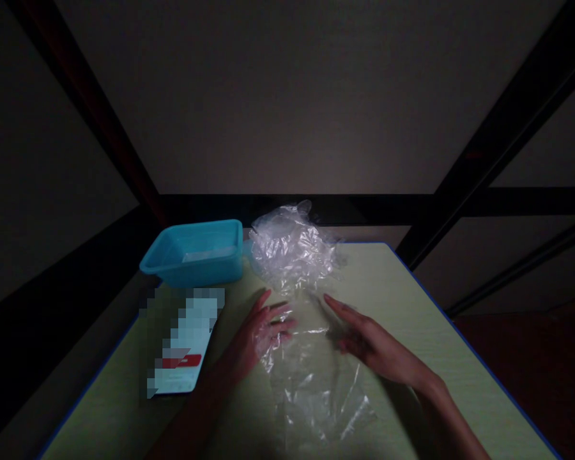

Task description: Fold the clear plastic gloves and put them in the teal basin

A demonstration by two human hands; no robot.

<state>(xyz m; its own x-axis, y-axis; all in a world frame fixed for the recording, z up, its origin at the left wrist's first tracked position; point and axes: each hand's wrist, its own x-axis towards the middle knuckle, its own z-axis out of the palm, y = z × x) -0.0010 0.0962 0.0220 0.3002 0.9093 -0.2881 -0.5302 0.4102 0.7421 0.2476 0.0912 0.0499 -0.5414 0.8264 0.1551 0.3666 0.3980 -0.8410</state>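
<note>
Clear film between two hands

At far left one blue container [199, 275] sits at the back corner of the table [426, 300], a small pale patch showing inside it; just in front lies one phone [184, 345], its screen lit and partly pixelated; next comes the left hand [261, 329], fingers spread and clenched on nothing, with clear plastic lying against them; in the middle the clear film [311, 409] stretches over the table between the hands and toward the near edge, wrinkled and catching glints; behind it, right of the container, rests one crumpled heap of clear plastic [292, 246]; whether heap and film join, or how many pieces either holds, I cannot tell; at right the right hand [368, 338] reaches in beside the film, forefinger extended and the other fingers bent, and I cannot tell whether it pinches any plastic; the count is two hands, one container, one phone, one heap, one stretch of film; the step in hand looks like spreading or sorting out the film, and the next move probably calls for finding a free edge and a light pinch, since thin plastic tends to cling.
</note>
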